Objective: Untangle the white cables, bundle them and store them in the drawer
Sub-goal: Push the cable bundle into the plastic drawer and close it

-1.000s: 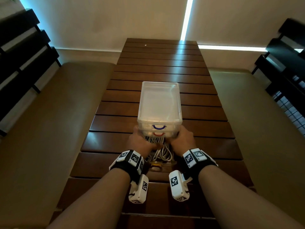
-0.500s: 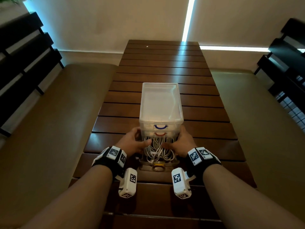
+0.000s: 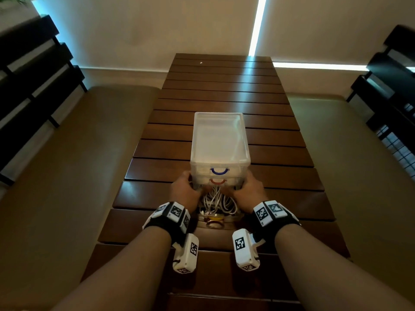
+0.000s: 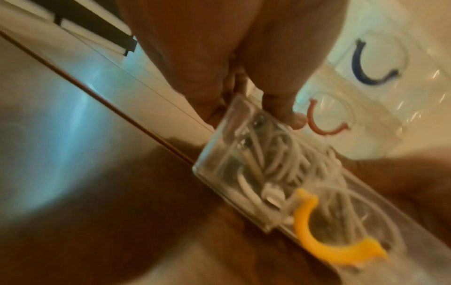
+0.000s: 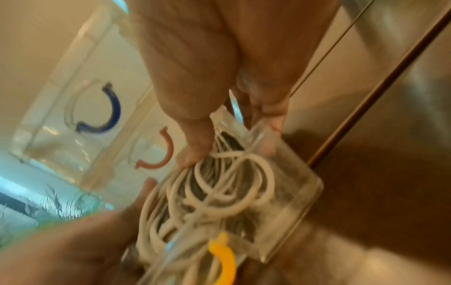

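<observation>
A clear plastic drawer unit (image 3: 220,140) stands on the wooden slatted table (image 3: 224,86). Its bottom drawer (image 4: 219,165), with a yellow handle (image 3: 214,218), is pulled out toward me. Coiled white cables (image 3: 219,202) fill that drawer. My left hand (image 3: 183,190) pinches the drawer's left wall close to the unit, thumb at the rim and fingers outside. My right hand (image 3: 251,189) pinches the right wall, its thumb over the cables (image 5: 219,189). The drawers with the red handle (image 4: 319,129) and the blue handle (image 4: 363,71) are closed.
Cushioned benches run along the table's left (image 3: 78,164) and right (image 3: 359,164). Dark slatted backrests (image 3: 33,86) stand behind them. The table's far end meets a pale wall.
My hands, close together over the cables a second ago, have spread apart and slid forward along the drawer's sides to the unit's front corners.
</observation>
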`<state>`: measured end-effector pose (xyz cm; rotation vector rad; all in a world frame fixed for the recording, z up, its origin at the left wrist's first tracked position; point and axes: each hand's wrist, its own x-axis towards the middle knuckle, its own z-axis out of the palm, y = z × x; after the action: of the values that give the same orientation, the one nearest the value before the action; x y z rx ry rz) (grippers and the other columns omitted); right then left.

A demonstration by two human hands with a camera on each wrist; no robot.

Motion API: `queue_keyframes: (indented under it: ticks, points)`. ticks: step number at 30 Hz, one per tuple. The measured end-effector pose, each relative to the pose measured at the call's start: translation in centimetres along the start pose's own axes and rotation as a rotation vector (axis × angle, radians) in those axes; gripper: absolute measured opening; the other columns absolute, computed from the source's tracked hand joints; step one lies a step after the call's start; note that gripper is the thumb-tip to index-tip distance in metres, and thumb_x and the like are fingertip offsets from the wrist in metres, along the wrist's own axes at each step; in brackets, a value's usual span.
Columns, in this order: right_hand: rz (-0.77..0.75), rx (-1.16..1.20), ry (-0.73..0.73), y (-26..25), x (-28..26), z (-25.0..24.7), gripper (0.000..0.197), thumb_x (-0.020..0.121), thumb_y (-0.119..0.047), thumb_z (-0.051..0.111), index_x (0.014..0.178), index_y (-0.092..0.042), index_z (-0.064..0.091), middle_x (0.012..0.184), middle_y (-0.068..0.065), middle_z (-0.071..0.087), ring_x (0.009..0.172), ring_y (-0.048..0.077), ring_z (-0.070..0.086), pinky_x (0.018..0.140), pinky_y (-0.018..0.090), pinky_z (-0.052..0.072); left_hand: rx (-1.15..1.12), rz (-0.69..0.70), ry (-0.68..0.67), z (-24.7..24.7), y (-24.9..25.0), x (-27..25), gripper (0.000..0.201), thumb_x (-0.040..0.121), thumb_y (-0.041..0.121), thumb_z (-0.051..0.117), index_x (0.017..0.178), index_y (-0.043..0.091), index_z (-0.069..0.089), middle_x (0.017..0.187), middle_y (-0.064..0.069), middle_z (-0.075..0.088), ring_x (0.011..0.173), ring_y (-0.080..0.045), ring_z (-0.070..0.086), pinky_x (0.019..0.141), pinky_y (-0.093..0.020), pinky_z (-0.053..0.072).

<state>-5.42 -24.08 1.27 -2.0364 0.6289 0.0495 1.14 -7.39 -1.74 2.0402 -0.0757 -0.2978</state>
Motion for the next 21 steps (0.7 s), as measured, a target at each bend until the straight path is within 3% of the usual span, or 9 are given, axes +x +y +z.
queue_keyframes:
  ticks: [3,5,7,10,14,18,21]
  points:
    - [-0.028,0.054,-0.128,-0.5,-0.5,-0.7,0.057,0.064,-0.025,0.089,0.101,-0.035,0.048,0.096,-0.015,0.059,0.092,0.007,0.057,0.077,0.021,0.046,-0.084,-0.035,-0.173,-1.6,-0.6,0.1,0.057,0.076,0.029,0.078,0.126,0.022,0.053,0.11,0.008,0.067,0.1,-0.012,0.065,0.086,-0.038,0.056]
    - [-0.055,0.073,-0.118,-0.6,-0.8,-0.4,0.058,0.057,-0.02,0.093,0.088,-0.038,0.047,0.087,-0.019,0.058,0.088,0.004,0.057,0.07,0.016,0.044,-0.18,-0.079,-0.266,-2.2,-1.1,0.1,0.061,0.077,0.017,0.077,0.132,0.022,0.05,0.115,0.004,0.067,0.105,-0.016,0.065,0.09,-0.044,0.054]
    - [-0.082,0.076,-0.063,-0.6,-0.8,-0.1,0.059,0.053,-0.017,0.094,0.082,-0.038,0.047,0.084,-0.018,0.059,0.086,0.005,0.058,0.068,0.015,0.045,-0.162,-0.065,-0.248,-2.2,-1.2,0.1,0.062,0.075,0.012,0.078,0.13,0.023,0.051,0.115,0.003,0.067,0.103,-0.015,0.066,0.089,-0.046,0.055]
    - [-0.094,0.04,0.002,-0.5,-0.5,0.2,0.054,0.053,-0.021,0.095,0.079,-0.034,0.049,0.087,-0.011,0.062,0.085,0.01,0.061,0.074,0.022,0.05,-0.013,0.007,-0.1,-1.1,-1.0,0.4,0.053,0.074,0.014,0.079,0.12,0.021,0.054,0.11,0.004,0.066,0.096,-0.013,0.066,0.085,-0.038,0.057]
    - [-0.012,-0.077,0.035,-0.5,0.4,0.7,0.059,0.05,-0.044,0.093,0.095,-0.027,0.059,0.095,-0.004,0.068,0.088,0.016,0.066,0.078,0.032,0.057,0.081,0.06,0.044,0.0,-0.6,0.8,0.043,0.077,0.017,0.078,0.115,0.016,0.059,0.108,-0.001,0.068,0.087,-0.011,0.062,0.077,-0.027,0.055]
    - [-0.083,-0.086,-0.082,-1.5,0.0,-0.6,0.041,0.064,-0.036,0.088,0.084,-0.033,0.052,0.093,-0.007,0.066,0.087,0.012,0.064,0.079,0.028,0.055,0.048,0.041,-0.121,-0.9,-0.2,0.6,0.055,0.076,0.031,0.078,0.124,0.019,0.055,0.109,0.008,0.065,0.088,-0.004,0.06,0.066,-0.015,0.048]
    - [-0.103,-0.036,-0.203,-1.6,-0.4,-1.4,0.051,0.062,-0.015,0.09,0.083,-0.037,0.048,0.085,-0.018,0.059,0.086,0.003,0.058,0.072,0.017,0.049,0.024,0.01,-0.218,-1.5,-0.2,0.4,0.073,0.064,0.024,0.087,0.128,0.023,0.051,0.106,0.014,0.061,0.094,-0.004,0.06,0.07,-0.018,0.05]
